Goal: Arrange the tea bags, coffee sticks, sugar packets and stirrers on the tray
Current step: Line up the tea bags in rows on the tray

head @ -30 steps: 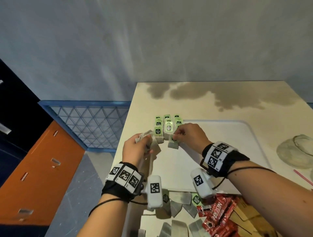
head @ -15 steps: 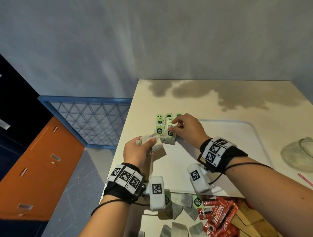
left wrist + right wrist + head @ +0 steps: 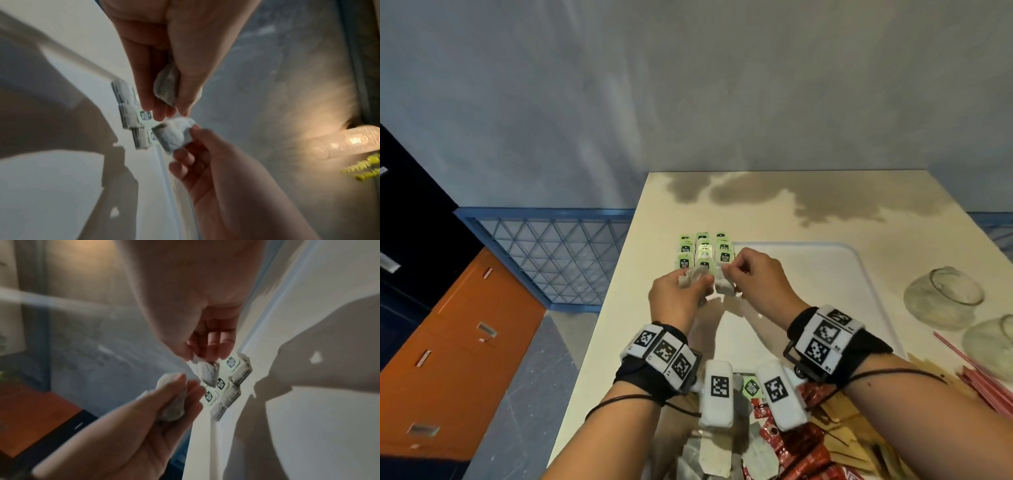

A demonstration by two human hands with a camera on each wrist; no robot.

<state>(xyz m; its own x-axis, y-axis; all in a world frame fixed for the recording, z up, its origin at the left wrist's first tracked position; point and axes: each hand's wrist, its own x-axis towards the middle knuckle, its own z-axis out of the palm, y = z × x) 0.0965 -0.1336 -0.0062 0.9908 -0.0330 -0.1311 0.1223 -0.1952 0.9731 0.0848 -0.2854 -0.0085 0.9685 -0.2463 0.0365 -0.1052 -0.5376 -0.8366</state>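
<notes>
Head view: right hand (image 3: 751, 274) is pinching one tea bag (image 3: 723, 284) mid-frame; left hand (image 3: 676, 296) is clutching spare bags (image 3: 166, 87).
Risk: dangling bag is threatening to knock laid rows (image 3: 703, 253) askew.

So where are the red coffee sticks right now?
In the head view, the red coffee sticks lie in a loose pile at the near edge of the table, below the right wrist, between the loose tea bags and the wooden stirrers.
</notes>
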